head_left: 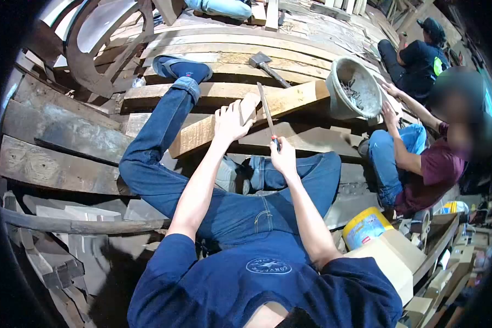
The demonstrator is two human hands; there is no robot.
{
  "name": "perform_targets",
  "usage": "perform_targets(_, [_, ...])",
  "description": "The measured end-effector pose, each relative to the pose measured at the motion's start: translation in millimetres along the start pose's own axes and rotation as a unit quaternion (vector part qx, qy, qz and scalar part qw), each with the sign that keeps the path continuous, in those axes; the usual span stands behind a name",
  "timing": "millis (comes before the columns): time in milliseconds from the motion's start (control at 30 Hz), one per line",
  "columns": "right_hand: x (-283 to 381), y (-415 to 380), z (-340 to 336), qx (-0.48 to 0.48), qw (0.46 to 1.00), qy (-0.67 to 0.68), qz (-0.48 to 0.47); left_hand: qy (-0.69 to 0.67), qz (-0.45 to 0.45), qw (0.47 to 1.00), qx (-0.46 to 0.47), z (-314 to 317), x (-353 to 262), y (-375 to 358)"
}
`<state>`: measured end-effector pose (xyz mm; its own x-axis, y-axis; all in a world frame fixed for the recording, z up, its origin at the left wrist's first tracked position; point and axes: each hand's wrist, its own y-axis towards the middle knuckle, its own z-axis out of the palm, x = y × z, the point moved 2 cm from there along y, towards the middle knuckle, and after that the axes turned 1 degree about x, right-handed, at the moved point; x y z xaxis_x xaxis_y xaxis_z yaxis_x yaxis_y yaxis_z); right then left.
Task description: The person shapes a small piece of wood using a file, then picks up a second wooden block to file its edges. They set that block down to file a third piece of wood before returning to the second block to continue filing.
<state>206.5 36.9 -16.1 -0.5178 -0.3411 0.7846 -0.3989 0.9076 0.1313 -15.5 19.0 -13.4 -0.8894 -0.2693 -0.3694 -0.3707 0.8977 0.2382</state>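
Wooden and pale, one short plank [246, 117] lies slantwise across the person's raised leg and the dark boards beneath, running from near the knee up toward a grey bucket. The left hand [230, 121] lies on the plank with its fingers curled over the upper end, pressed to the wood. The right hand [283, 157] is closed in a fist round the dark handle of a long thin blade [266, 108], a saw or file by the look of it, whose metal stands up across the plank's edge just beside the left hand. Readable writing is scarce: the navy shirt [268, 279] carries a round light-blue badge with a star and the word "CONVERSE". Both legs are in blue jeans [164, 136], and one blue shoe [181, 68] rests on the curved boards. One hammer [268, 66] lies on the boards beyond the plank, well apart from both hands. The bucket [354, 87] tilts toward the camera with small dark metal bits inside. One yellow tub [365, 225] with a blue label, too small to read, sits by the right elbow beside a cardboard box [388, 262]. Two other people are at the right: one in a maroon shirt [437, 169] reaching toward the bucket, another in dark clothes and a cap [433, 27] farther back.
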Motion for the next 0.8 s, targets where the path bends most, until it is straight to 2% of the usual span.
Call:
perform_targets(67, [-5.7, -5.7, -4.9, -0.007, 1.000, -0.002, -0.022, 0.010, -0.021, 1.000, 0.011, -0.9, -2.1, 3.7])
perform_targets(167, [1.7, -12.0, -14.1, -0.004, 1.000, 0.014, 0.020, 0.044, -0.013, 0.999, 0.024, -0.5, -6.3, 4.0])
perform_targets(200, [6.0, -11.1, -21.5, 0.025, 0.998, 0.028, 0.042, 0.039, -0.012, 0.999, 0.018, 2.2, -5.4, 3.9])
perform_targets(233, [-1.4, -6.0, -21.1, 0.074, 0.989, 0.097, 0.081, 0.041, 0.003, 0.999, 0.013, 4.6, -3.9, 3.6])
perform_targets(267, [-5.3, -8.4, -29.2, 0.123, 0.951, 0.247, 0.143, 0.044, 0.018, 0.999, 0.008, 6.8, -1.8, 3.0])
perform_targets(300, [15.1, -12.2, -44.2, 0.168, 0.883, 0.389, 0.201, 0.046, 0.032, 0.998, 0.004, 7.4, -0.6, 1.8])
perform_targets(333, [19.9, -12.5, -53.2, 0.185, 0.828, 0.505, 0.157, 0.045, 0.028, 0.999, 0.008, 6.0, -0.3, -0.2])
perform_targets(433, [13.7, -8.8, -52.0, 0.136, 0.839, 0.483, 0.212, 0.037, 0.014, 0.999, 0.011, -0.4, -5.4, -0.6])
perform_targets(467, [-5.6, -7.1, -46.5, 0.155, 0.804, 0.524, 0.233, 0.066, 0.000, 0.997, 0.037, -1.5, -7.7, -0.2])
perform_targets(500, [-10.3, -6.6, -44.9, 0.176, 0.766, 0.563, 0.254, 0.067, -0.009, 0.997, 0.026, 0.4, -8.7, -0.3])
perform_targets(533, [-18.1, -9.5, -43.1, 0.177, 0.716, 0.583, 0.341, 0.090, -0.022, 0.996, 0.017, 3.6, -10.1, -1.8])
perform_targets(633, [-32.3, -10.1, -32.0, 0.168, 0.757, 0.551, 0.310, 0.115, -0.033, 0.993, -0.006, 6.7, -13.5, -4.9])
perform_targets(800, [-32.9, -15.3, -28.0, 0.177, 0.859, 0.388, 0.285, 0.075, -0.027, 0.997, -0.014, 4.3, -14.0, -4.5])
